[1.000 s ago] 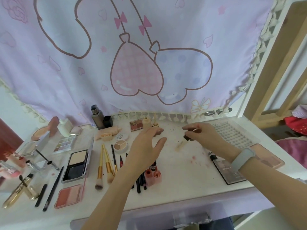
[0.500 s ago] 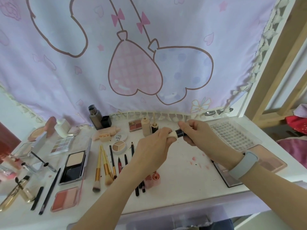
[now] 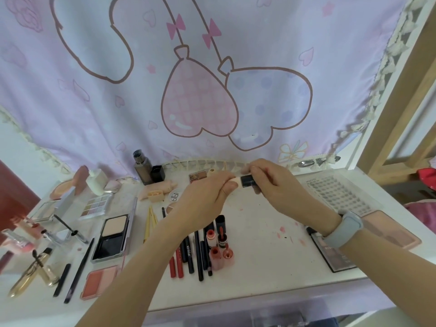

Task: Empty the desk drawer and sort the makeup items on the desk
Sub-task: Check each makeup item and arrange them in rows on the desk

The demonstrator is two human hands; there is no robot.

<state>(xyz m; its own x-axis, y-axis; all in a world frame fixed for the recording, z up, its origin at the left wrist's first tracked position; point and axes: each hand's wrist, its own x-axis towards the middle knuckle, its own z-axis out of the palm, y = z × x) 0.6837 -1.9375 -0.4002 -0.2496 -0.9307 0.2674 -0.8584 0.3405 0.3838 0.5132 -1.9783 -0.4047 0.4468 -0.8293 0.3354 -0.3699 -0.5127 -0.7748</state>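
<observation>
A white desk (image 3: 259, 251) is spread with makeup. Above its back edge, the left hand (image 3: 203, 199) and right hand (image 3: 276, 185) meet on one small tube (image 3: 245, 181): left fingers pinch its pale end, right fingers curl round its black cap, with the tube bridging both grips.

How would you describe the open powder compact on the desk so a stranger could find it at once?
Start at the white desk under the pink curtain and look left of the person's left hand. The powder compact lies open beside the yellow brushes. Unlike the palettes around it, it has one plain beige pan above a black tray.
</observation>
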